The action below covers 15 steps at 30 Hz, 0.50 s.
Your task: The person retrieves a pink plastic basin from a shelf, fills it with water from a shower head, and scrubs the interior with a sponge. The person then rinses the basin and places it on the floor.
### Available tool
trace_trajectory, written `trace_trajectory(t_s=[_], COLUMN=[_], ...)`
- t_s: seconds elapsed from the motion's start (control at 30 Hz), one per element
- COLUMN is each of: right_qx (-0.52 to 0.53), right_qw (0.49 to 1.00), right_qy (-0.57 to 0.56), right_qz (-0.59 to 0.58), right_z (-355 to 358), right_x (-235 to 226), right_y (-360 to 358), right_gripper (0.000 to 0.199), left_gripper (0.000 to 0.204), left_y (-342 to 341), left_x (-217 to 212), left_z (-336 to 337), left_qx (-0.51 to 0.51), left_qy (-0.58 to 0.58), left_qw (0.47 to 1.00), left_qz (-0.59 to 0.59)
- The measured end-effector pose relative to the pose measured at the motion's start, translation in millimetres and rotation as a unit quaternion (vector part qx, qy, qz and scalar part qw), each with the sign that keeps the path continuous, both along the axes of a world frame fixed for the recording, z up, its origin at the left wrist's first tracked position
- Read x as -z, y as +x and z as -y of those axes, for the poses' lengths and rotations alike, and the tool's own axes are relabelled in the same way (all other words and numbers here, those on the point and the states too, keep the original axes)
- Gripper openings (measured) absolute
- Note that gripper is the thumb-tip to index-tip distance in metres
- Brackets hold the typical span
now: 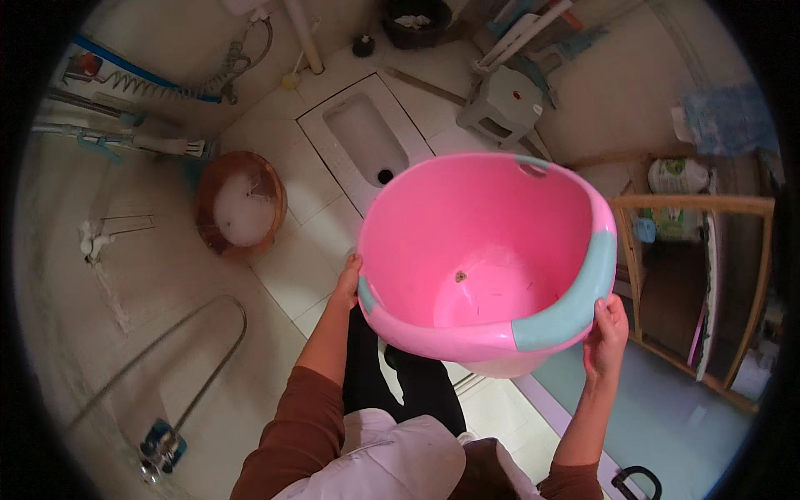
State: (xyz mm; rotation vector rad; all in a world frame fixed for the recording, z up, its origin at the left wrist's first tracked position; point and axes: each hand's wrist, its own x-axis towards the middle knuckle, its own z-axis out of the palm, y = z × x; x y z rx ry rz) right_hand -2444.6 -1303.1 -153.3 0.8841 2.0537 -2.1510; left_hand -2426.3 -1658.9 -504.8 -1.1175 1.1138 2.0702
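Observation:
A big pink tub [492,225] with blue-green rim sections is held up in front of me, its open mouth tilted toward me. My left hand [349,281] grips the rim on the left side. On the right, my right hand [610,329] is closed around the rim just below the blue-green part. Inside the tub, a small drain plug or hole [460,277] shows on the pink bottom, with a few dark specks beside it. The fingers of both hands are partly hidden behind the rim.
Beyond the tub lies a white squat toilet [367,137] in the tiled floor. A brown basin [242,204] with foamy water stands at the left. A grey stool [502,104] is at the back right, near a wooden frame rack [692,202]. A metal hose [200,392] hangs lower left.

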Motion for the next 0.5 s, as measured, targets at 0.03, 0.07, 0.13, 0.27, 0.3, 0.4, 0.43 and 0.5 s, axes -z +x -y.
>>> trace_trajectory(t_s=[0.03, 0.07, 0.13, 0.27, 0.3, 0.4, 0.43, 0.5], right_qx=[-0.016, -0.010, 0.003, 0.039, 0.043, 0.061, 0.070, 0.078], right_qw=[1.000, 0.999, 0.996, 0.985, 0.982, 0.983, 0.983, 0.983], right_qy=[-0.001, 0.014, 0.048, 0.074, 0.077, 0.066, 0.066, 0.063], right_qz=[0.020, 0.041, 0.069, 0.154, 0.164, 0.162, 0.155, 0.154], right_z=[8, 17, 34, 65, 71, 82, 87, 101], right_x=[4, 9, 21, 49, 56, 69, 70, 69], right_y=[-8, -15, -27, -37, -39, -50, -57, -73], right_gripper=[0.012, 0.013, 0.015, 0.019, 0.020, 0.019, 0.018, 0.017], left_gripper=[0.063, 0.061, 0.056, 0.046, 0.044, 0.063, 0.066, 0.072], left_y=[-5, -13, -29, -60, -66, -75, -86, -102], left_x=[11, 20, 16, -80, -115, -214, -230, -249], left_z=[1, 4, 5, -12, -18, -39, -40, -43], left_qx=[0.014, 0.066, 0.242, 0.253, 0.250, 0.392, 0.407, 0.434], left_qy=[0.005, -0.032, -0.217, -0.243, -0.132, -0.210, -0.244, -0.306], left_qw=[1.000, 0.997, 0.944, 0.905, 0.900, 0.729, 0.710, 0.664], left_qz=[0.008, -0.008, -0.050, -0.241, -0.331, -0.520, -0.521, -0.527])
